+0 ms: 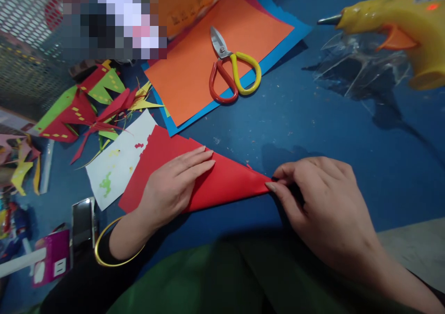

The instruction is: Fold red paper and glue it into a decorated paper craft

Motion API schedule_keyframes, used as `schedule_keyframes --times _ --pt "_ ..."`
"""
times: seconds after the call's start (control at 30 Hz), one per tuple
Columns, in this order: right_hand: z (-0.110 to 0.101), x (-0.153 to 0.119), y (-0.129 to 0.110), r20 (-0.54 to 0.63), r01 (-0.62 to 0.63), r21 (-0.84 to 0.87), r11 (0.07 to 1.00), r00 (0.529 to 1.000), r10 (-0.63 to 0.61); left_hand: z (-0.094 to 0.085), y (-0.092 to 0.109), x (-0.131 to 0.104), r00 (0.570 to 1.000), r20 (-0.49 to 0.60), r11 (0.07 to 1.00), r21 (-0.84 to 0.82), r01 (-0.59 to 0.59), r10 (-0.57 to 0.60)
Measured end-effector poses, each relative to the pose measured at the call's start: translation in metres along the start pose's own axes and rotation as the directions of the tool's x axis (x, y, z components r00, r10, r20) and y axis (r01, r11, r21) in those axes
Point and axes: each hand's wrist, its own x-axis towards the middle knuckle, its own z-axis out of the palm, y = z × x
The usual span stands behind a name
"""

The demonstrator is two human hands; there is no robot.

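Folded red paper [225, 179] lies on the blue table, narrowing to a point at its right end. My left hand [174, 179] rests flat on its left part, fingers stretched out over the red surface. At the right tip, my right hand [316, 193] pinches the paper between thumb and forefinger; its other fingers are curled. A white sheet [100, 175] with small green, yellow and red scraps lies partly under the red paper's left side. Scissors [225, 68] with one red and one yellow handle rest on orange paper [187, 73] beyond the red paper.
A yellow glue gun [413, 36] is at the upper right beside clear plastic. Cut paper pieces [73, 115] and a mesh basket [28, 59] are on the left. A phone [83, 226] and a purple item [52, 258] are at the lower left. Blue sheets [278, 43] lie beneath the orange paper.
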Motion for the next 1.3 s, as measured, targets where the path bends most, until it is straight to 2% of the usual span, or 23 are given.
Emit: schedule_keyframes --times 0.1,0.27,0.4,0.5,0.6,0.73,0.9,1.07,1.3 --pt "0.0 0.0 0.0 0.001 -0.005 0.01 1.0 1.0 0.005 -0.004 0.008 -0.002 0.996 0.062 0.998 0.042 0.056 -0.058" --pt "0.0 0.0 -0.002 0.006 -0.021 0.021 1.0 1.0 0.021 0.004 0.022 -0.003 0.997 0.055 0.969 0.242 0.046 -0.061" --pt "-0.001 0.0 -0.003 0.005 -0.008 -0.001 1.0 1.0 0.008 0.009 0.025 -0.002 0.993 0.107 0.977 0.201 -0.064 0.043" --pt "-0.001 0.001 -0.004 0.004 0.006 -0.014 1.0 1.0 -0.006 0.009 0.025 -0.001 0.975 0.15 0.972 0.143 -0.187 0.166" --pt "0.0 0.001 -0.004 -0.004 0.01 -0.019 1.0 1.0 -0.011 0.011 0.025 -0.001 0.958 0.184 0.957 0.154 -0.248 0.219" --pt "0.0 -0.001 -0.001 -0.017 0.003 0.002 1.0 1.0 -0.003 0.015 0.025 0.0 0.959 0.201 0.951 0.198 -0.238 0.199" --pt "-0.009 -0.01 0.006 -0.117 -0.024 0.019 1.0 0.993 0.026 0.015 0.025 0.001 0.962 0.196 0.957 0.181 -0.226 0.19" --pt "-0.013 -0.008 0.008 -0.061 -0.005 0.053 0.999 0.998 0.008 0.014 0.025 0.003 0.958 0.207 0.953 0.186 -0.239 0.2" --pt "-0.01 -0.005 0.005 -0.06 -0.019 0.026 0.999 0.998 0.02 0.015 0.025 0.004 0.953 0.219 0.934 0.243 -0.263 0.212"
